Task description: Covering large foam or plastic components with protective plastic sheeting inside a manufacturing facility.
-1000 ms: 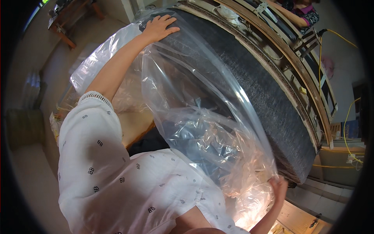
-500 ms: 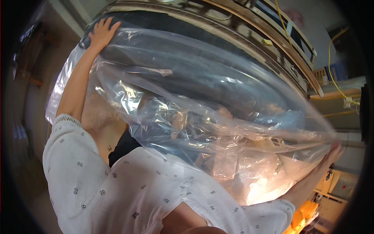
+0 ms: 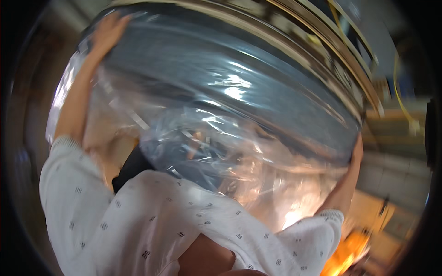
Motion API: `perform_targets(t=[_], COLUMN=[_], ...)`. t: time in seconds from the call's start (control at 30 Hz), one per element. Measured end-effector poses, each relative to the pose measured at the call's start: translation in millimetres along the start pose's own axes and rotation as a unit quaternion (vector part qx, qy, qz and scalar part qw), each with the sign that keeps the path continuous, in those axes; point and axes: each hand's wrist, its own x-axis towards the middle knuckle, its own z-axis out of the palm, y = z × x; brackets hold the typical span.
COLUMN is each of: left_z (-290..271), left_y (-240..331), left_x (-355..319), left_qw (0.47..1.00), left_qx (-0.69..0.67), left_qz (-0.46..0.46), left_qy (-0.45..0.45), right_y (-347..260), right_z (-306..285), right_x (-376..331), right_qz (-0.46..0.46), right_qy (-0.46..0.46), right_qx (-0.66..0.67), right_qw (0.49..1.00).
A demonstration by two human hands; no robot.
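Clear plastic film (image 3: 184,133) is drawn over a long, dark grey-blue, cushion-like piece (image 3: 184,55), and its loose, crumpled part hangs down in front of my body. At the far left corner, my left hand (image 3: 109,31) lies flat on the covered piece with its fingers stretched out. My right hand (image 3: 358,147) is against the piece's right end, at the edge of the film. It shows nearly edge-on and blurred, so its grip on the film cannot be made out.
Behind the piece runs a long wooden frame (image 3: 343,57) with rails. A yellow cord (image 3: 397,87) hangs at the right. An orange glowing thing (image 3: 347,253) is low at the right, beside wooden furniture (image 3: 375,214).
My right hand has moved inward and up, from stretched film beyond the right end to the piece's right corner. The film now lies tighter over the grey top. My left hand stays at the left corner.
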Motion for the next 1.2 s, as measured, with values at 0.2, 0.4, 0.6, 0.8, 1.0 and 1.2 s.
perform_targets(t=[0.2, 0.4, 0.6, 0.8, 1.0, 1.2], left_z=[-4, -7, 10, 136, 108, 62], left_y=[80, 48, -121, -172, -196, -240], left_x=[-1, 17, 18, -47, -105, -179], left_qw=[0.996, 0.988, 0.895, 0.87, 0.913, 0.772], left_qx=[-0.019, -0.144, -0.255, -0.255, -0.083, -0.469], left_qz=[-0.081, 0.045, -0.194, -0.417, -0.399, -0.4], left_qy=[0.027, 0.018, 0.312, 0.063, -0.033, 0.155], right_y=[-83, -117, -108, -108, -90, -134], right_z=[7, 70, 68, 66, 64, 47], right_x=[1, -87, -79, -76, -56, -42], right_qz=[-0.159, -0.273, -0.261, -0.283, -0.298, -0.224], right_qy=[0.017, 0.017, 0.038, 0.027, 0.02, 0.076], right_qx=[-0.115, -0.074, -0.09, -0.127, -0.136, -0.192], right_qw=[0.98, 0.959, 0.96, 0.95, 0.945, 0.952])
